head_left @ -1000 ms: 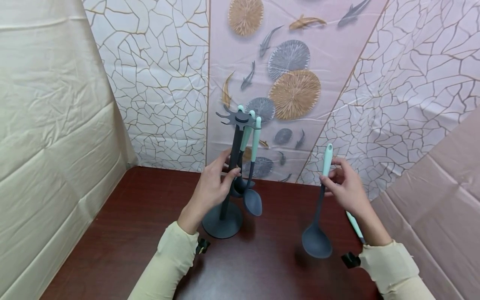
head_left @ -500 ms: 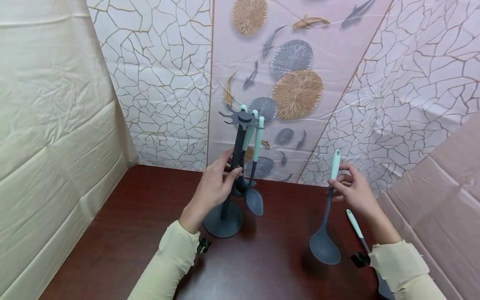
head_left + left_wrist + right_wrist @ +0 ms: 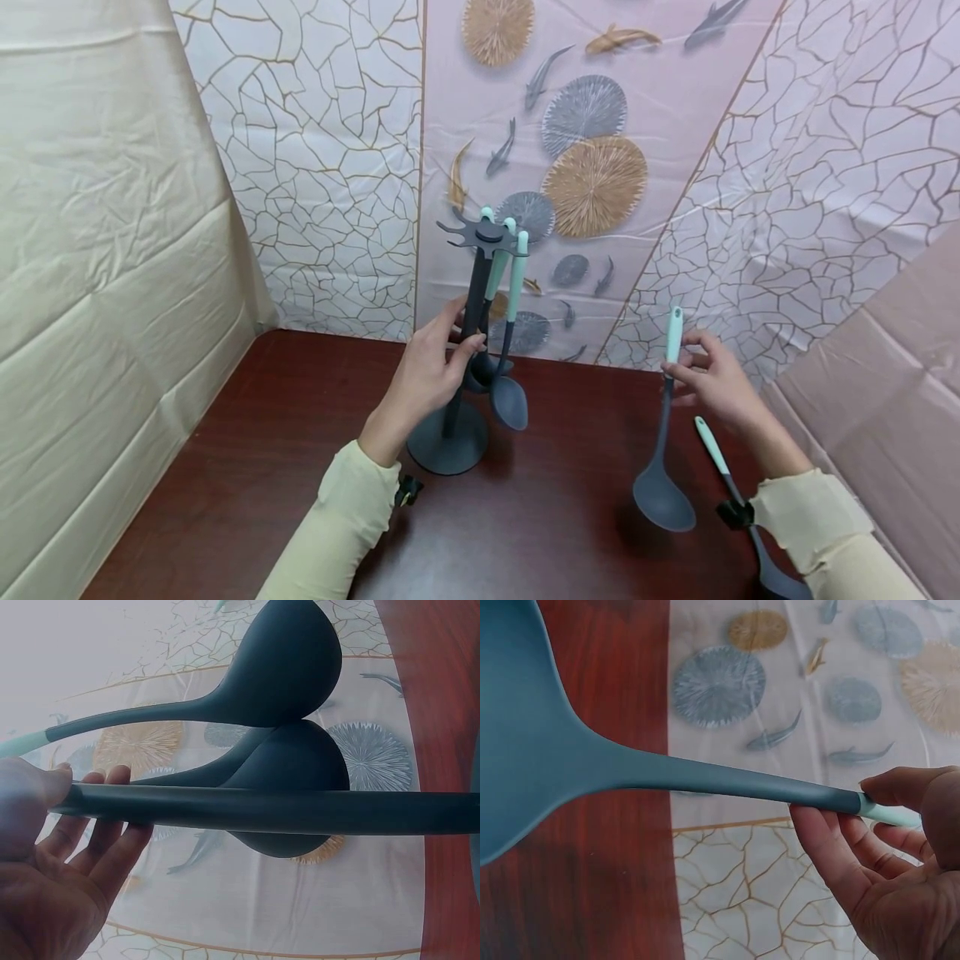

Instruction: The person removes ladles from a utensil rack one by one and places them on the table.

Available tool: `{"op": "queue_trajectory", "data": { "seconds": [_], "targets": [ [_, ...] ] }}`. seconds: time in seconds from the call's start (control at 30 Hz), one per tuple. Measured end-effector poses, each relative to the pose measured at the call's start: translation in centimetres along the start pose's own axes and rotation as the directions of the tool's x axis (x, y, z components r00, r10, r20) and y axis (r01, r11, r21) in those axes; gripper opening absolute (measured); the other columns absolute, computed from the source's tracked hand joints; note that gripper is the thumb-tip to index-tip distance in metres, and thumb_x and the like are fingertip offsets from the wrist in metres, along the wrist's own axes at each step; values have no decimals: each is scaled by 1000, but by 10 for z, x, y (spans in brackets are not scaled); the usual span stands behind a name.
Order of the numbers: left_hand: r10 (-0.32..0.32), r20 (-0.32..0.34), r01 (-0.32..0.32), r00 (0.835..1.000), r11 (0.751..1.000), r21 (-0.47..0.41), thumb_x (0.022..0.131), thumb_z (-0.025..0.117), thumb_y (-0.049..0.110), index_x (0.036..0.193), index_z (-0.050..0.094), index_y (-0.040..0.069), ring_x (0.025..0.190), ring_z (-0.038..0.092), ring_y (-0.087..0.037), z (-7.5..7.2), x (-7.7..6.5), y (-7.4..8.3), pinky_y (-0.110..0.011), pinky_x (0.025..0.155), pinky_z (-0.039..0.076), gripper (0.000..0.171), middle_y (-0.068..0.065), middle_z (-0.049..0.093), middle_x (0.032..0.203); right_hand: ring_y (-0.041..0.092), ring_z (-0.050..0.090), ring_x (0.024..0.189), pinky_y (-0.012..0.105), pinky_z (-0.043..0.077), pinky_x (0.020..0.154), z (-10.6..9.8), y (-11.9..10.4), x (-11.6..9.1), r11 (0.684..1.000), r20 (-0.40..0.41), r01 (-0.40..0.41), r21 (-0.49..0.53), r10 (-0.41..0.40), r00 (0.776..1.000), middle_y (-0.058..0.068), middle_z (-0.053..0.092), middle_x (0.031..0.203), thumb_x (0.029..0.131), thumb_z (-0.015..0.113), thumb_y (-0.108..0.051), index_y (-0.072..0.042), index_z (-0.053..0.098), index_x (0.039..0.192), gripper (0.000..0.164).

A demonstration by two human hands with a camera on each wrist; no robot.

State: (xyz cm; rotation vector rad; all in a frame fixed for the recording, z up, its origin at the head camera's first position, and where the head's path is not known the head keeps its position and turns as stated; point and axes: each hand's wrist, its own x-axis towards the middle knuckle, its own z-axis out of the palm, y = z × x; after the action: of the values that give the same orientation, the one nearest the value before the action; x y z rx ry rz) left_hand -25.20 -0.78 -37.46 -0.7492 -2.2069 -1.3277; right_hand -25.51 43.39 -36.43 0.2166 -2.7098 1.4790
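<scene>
My left hand (image 3: 427, 367) grips the dark pole (image 3: 477, 287) of an upright utensil stand, thumb and fingers around it. From the hooked top (image 3: 483, 233) hang several mint-handled utensils on the right side, one with a spoon-like bowl (image 3: 509, 403). In the left wrist view, two dark bowls (image 3: 289, 660) show behind the pole. Further right, my right hand (image 3: 720, 383) pinches a ladle (image 3: 664, 500) where its mint handle meets the dark shaft (image 3: 727, 778). The ladle hangs bowl down above the table, tilted slightly.
Another mint-handled utensil (image 3: 712, 446) lies on the reddish-brown table (image 3: 540, 533) at the right, partly behind my right wrist. The stand's round base (image 3: 442, 454) rests on the table. Patterned cloth (image 3: 337, 167) hangs along the back, with plain cloth (image 3: 120, 292) at the left side.
My right hand has shifted right and a little downward with the ladle. More of the utensil lying at the right now shows. The left hand still holds the stand in nearly the same place.
</scene>
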Motion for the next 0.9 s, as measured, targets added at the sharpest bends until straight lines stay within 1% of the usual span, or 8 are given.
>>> {"op": "queue_trajectory", "data": {
  "seconds": [0.17,0.37,0.5,0.6,0.67,0.77,0.9],
  "targets": [
    [7,-2,-7,1000,1000,-2,107,66,23,157,46,17,98,76,-22,1,0,0,-42,81,64,54,-6,67,108,36,76,82,47,65,68,-1,8,-2,998,42,-64,5,63,997,28,62,105,108,60,-6,2,33,146,47],
    [16,-6,-16,1000,1000,8,107,66,22,156,46,17,98,76,-22,0,0,-1,-42,81,64,53,-5,67,107,40,75,83,48,65,67,-1,16,-5,998,40,-52,-43,54,998,30,64,105,109,60,-6,4,36,144,44],
    [13,-2,-13,1000,1000,6,107,66,22,155,47,17,98,75,-21,-1,1,-1,-41,81,64,52,-4,67,107,38,75,82,46,65,66,0,19,-6,997,39,-58,-57,60,997,30,64,105,108,61,-8,6,35,146,48],
    [5,-1,-5,1000,1000,-8,107,66,21,155,47,17,98,75,-20,-1,0,-1,-41,81,64,52,-3,66,107,36,75,80,46,65,66,-1,26,-7,995,48,-73,-72,76,996,28,64,103,108,62,-9,6,33,149,52],
    [4,-2,-4,1000,1000,-15,107,67,22,154,48,17,97,75,-20,-1,0,-2,-42,81,64,52,-3,66,106,36,75,79,46,65,65,-1,31,-7,994,56,-86,-73,90,994,26,64,101,108,62,-9,6,33,147,51],
    [15,-5,-15,1000,1000,-20,106,68,22,154,48,17,96,75,-21,0,-1,-3,-42,81,64,52,-3,66,106,35,74,79,47,65,64,0,37,-9,991,64,-109,-80,114,991,25,65,99,108,61,-8,7,33,147,50],
    [32,-11,-32,999,999,-24,106,68,23,154,48,18,96,76,-21,0,0,-3,-41,80,64,52,-4,67,106,35,73,80,47,65,65,3,38,-12,988,80,-126,-84,133,988,25,64,100,109,60,-8,9,31,148,52]
  ]
}}
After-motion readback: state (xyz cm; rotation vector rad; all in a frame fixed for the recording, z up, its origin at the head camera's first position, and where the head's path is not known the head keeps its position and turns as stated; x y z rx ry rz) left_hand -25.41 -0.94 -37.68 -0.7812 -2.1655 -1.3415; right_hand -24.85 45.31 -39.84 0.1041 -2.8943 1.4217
